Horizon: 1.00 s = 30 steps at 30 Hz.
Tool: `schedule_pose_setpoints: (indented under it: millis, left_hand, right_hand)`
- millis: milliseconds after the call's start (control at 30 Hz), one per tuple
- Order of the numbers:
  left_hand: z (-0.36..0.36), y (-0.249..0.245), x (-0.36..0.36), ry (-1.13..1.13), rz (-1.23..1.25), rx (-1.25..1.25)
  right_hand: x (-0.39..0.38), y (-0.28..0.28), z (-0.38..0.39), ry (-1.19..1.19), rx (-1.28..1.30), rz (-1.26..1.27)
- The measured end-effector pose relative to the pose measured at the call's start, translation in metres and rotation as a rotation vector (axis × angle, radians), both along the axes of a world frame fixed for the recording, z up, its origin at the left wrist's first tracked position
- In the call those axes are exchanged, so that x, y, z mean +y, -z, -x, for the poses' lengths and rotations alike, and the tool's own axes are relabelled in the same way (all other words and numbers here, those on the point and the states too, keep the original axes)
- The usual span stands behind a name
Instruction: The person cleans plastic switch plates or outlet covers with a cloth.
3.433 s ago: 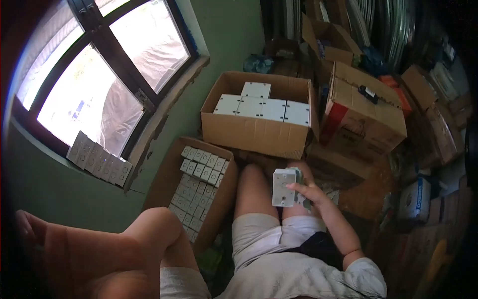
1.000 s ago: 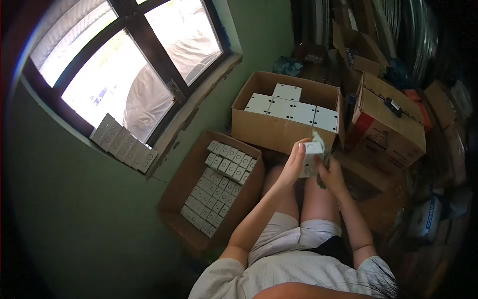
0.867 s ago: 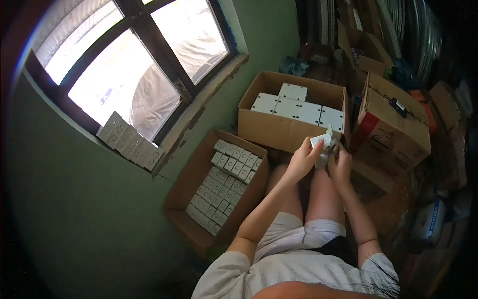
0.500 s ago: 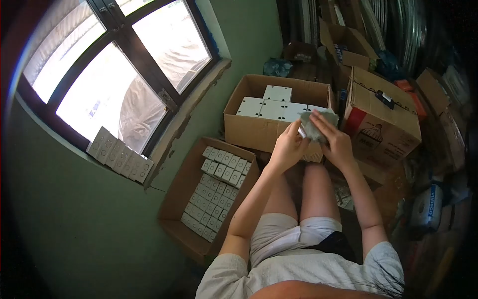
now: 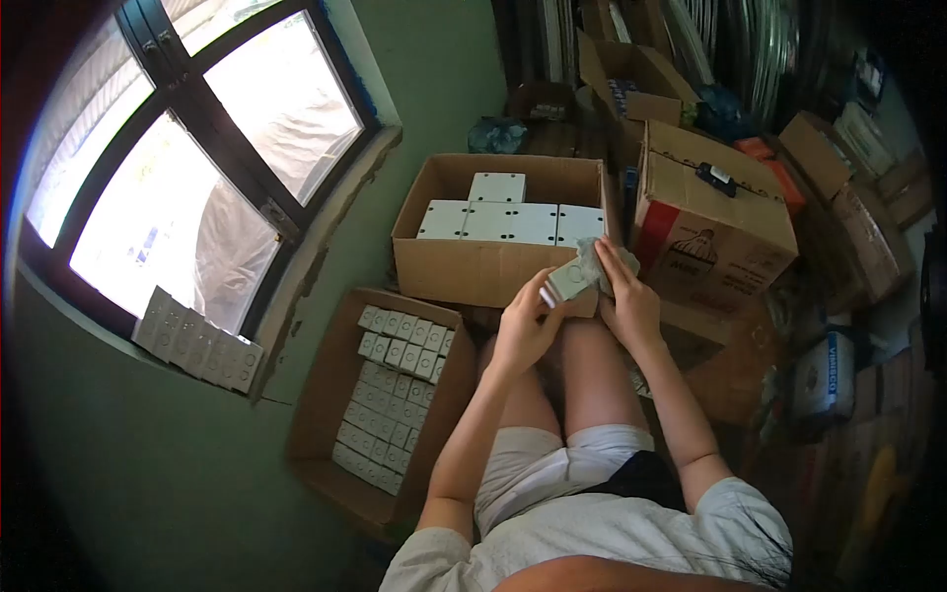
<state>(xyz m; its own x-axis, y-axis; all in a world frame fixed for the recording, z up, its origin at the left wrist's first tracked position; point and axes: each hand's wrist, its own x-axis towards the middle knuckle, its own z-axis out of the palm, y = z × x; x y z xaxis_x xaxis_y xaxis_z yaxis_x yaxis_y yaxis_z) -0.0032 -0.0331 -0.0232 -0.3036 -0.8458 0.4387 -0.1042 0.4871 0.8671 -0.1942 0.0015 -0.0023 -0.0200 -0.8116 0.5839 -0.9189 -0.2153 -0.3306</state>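
Note:
Over my lap, my left hand (image 5: 526,331) grips a small white box (image 5: 565,282) with a circle marked on its face. My right hand (image 5: 631,304) is closed on a pale grey cloth (image 5: 589,251), which lies against the far end of that box. Just beyond both hands stands an open cardboard box (image 5: 464,271) with larger white boxes (image 5: 485,219) inside. To the left, a second open carton (image 5: 321,419) contains rows of small white boxes (image 5: 395,385) with similar circles.
A row of white pieces with circles (image 5: 192,340) leans at the window's lower edge. On the right, a closed carton (image 5: 735,222) carries a dark object (image 5: 716,179) on top. Behind it is another open carton (image 5: 651,109). A white-and-blue package (image 5: 827,377) lies farther right.
The cloth has slid away from the white box, whose circled face now shows. Both hands have come lower and nearer my lap, and the camera view has turned slightly right.

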Motion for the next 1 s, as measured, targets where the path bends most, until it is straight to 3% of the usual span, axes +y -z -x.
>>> schedule_pose_setpoints:
  millis: [100, 133, 167, 200, 233, 333, 467, 633, 700, 800, 867, 1000]
  left_hand:
    - [-0.007, -0.006, 0.003, 0.007, -0.065, 0.033]
    - [-0.007, -0.003, 0.001, -0.029, -0.047, -0.069]
    - [-0.006, 0.001, -0.002, -0.063, -0.03, -0.172]
    - [-0.002, 0.018, -0.009, -0.069, 0.132, -0.114]
    - [-0.001, 0.016, -0.006, -0.069, 0.133, -0.117]
    - [-0.004, -0.008, 0.007, 0.012, -0.132, -0.062]
    - [-0.001, -0.018, 0.018, -0.002, -0.071, -0.058]
    - [0.003, -0.008, 0.021, 0.02, -0.134, -0.186]
    - [0.005, -0.013, 0.028, 0.091, -0.231, 0.095]
    - [0.001, -0.008, 0.031, 0.156, -0.268, 0.162]
    - [0.007, -0.001, 0.03, 0.186, -0.214, 0.261]
    - [0.016, -0.006, 0.041, 0.197, -0.348, 0.159]
  right_hand:
    - [0.011, -0.003, -0.009, -0.127, -0.01, -0.017]
    - [0.013, 0.003, -0.016, -0.127, 0.044, -0.189]
    - [0.017, 0.004, -0.026, -0.239, 0.049, -0.044]
    - [0.02, 0.002, -0.031, -0.248, 0.05, -0.058]
    - [0.024, -0.004, -0.034, -0.257, 0.051, -0.07]
    - [0.018, -0.012, -0.012, -0.163, 0.022, -0.124]
    - [0.024, -0.013, -0.002, -0.113, 0.007, -0.053]
    - [0.037, -0.02, 0.0, -0.257, 0.13, -0.132]
    - [0.029, -0.03, 0.017, -0.138, 0.007, -0.119]
    - [0.016, -0.024, 0.033, -0.145, -0.098, 0.025]
    - [0.011, -0.017, 0.037, -0.165, -0.318, 0.063]
    - [0.002, -0.001, 0.037, -0.13, -0.503, 0.017]
